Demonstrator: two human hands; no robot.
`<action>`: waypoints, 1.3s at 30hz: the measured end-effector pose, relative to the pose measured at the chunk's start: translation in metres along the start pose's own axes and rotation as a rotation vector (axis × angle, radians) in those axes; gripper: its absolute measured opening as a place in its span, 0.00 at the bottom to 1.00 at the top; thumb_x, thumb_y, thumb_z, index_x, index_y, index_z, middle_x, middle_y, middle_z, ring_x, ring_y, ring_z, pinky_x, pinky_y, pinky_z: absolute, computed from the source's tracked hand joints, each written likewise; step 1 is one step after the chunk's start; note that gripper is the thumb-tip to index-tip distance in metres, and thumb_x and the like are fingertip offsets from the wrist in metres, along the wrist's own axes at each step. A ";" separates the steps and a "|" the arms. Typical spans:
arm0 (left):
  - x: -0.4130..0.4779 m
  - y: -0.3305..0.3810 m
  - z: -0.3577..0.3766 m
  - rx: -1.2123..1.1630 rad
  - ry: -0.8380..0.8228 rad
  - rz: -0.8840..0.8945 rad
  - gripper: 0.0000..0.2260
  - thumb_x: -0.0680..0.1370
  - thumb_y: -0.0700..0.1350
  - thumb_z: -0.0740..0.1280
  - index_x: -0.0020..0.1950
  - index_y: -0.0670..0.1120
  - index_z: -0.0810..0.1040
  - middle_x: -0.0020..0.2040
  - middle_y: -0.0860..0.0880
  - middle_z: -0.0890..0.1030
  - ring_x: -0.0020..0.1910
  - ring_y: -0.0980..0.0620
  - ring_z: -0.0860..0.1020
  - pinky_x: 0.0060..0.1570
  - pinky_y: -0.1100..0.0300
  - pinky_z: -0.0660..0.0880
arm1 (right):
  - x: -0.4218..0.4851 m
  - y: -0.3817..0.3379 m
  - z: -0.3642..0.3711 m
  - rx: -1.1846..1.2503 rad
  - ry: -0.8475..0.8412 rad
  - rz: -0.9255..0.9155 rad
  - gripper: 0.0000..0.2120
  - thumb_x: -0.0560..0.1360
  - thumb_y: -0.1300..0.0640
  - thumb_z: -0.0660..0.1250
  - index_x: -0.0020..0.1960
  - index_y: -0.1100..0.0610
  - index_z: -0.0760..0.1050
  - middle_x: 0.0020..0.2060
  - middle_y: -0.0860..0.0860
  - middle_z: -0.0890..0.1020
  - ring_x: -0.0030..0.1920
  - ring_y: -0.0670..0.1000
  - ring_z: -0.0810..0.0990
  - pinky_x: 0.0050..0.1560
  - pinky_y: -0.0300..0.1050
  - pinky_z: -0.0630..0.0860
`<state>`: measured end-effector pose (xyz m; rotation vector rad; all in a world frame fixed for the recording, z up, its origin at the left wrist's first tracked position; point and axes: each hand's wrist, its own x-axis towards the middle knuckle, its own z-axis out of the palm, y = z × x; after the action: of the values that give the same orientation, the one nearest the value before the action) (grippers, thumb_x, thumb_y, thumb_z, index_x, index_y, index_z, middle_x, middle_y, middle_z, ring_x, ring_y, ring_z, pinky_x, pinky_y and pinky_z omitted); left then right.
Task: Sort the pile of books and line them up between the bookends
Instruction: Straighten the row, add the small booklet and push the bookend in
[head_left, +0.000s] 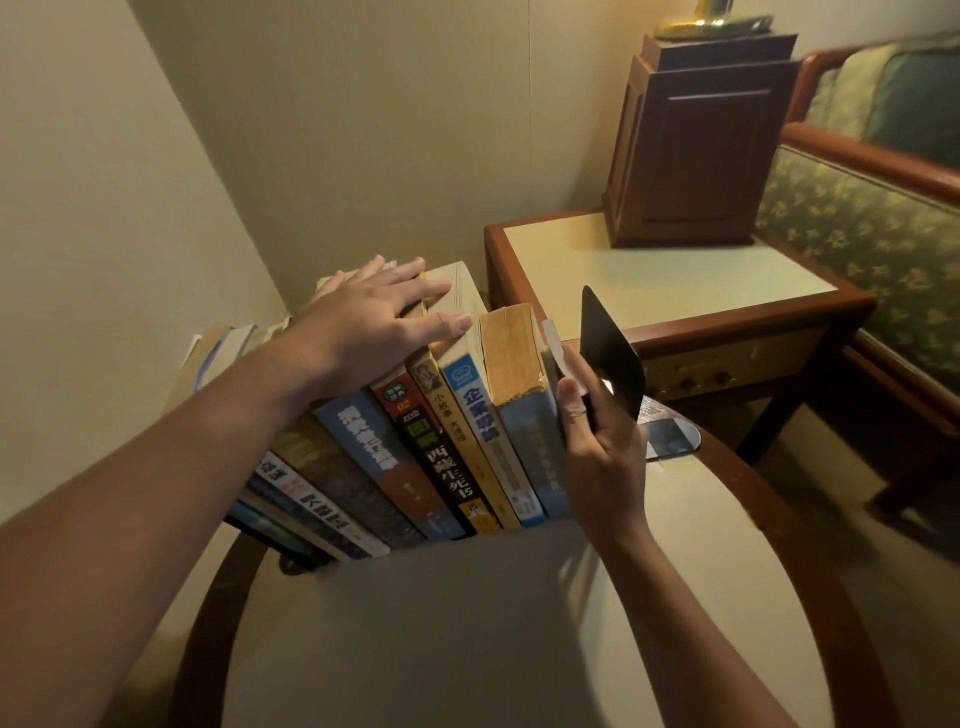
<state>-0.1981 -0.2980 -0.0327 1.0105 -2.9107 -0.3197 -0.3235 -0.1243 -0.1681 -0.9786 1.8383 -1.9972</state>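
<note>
Desk (467, 623) carried row of books (452, 441), spines out, leaning left. Left grip (363, 322) lay flat, fingers straight, on book tops. Right grip (602, 457) pinched black bookend (613, 353) at row's right end. Risk: if bookend sat loose, it could slip and row would topple.

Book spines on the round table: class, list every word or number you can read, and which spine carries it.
"西藏生死书", with "02" above: black book spine.
"企業診斷": white book spine with blue lettering.
"小故事 大道理": cream book spine.
Blue book spine and the spines left of it: too blurred to read.
</note>
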 end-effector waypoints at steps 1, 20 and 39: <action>0.000 0.000 0.000 -0.001 0.002 0.000 0.43 0.65 0.78 0.44 0.78 0.63 0.61 0.82 0.57 0.53 0.81 0.51 0.47 0.77 0.41 0.45 | 0.000 0.003 0.001 0.016 -0.006 0.024 0.19 0.83 0.46 0.57 0.72 0.47 0.73 0.55 0.33 0.81 0.53 0.34 0.81 0.38 0.38 0.82; -0.002 0.005 -0.001 -0.002 -0.002 -0.026 0.40 0.69 0.75 0.47 0.78 0.62 0.62 0.82 0.56 0.53 0.81 0.50 0.48 0.77 0.41 0.44 | 0.014 -0.003 0.000 -0.256 -0.185 0.413 0.26 0.81 0.33 0.42 0.47 0.45 0.74 0.46 0.49 0.79 0.47 0.50 0.78 0.58 0.59 0.79; -0.002 0.012 -0.001 -0.071 0.035 0.007 0.41 0.68 0.75 0.52 0.78 0.59 0.64 0.81 0.57 0.55 0.81 0.51 0.49 0.77 0.42 0.45 | -0.030 0.018 -0.024 -0.029 -0.233 0.249 0.12 0.78 0.34 0.57 0.60 0.28 0.72 0.48 0.35 0.83 0.52 0.40 0.83 0.39 0.37 0.81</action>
<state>-0.2042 -0.2877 -0.0295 0.9850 -2.8494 -0.3975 -0.3207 -0.0907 -0.1939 -0.8971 1.7683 -1.6432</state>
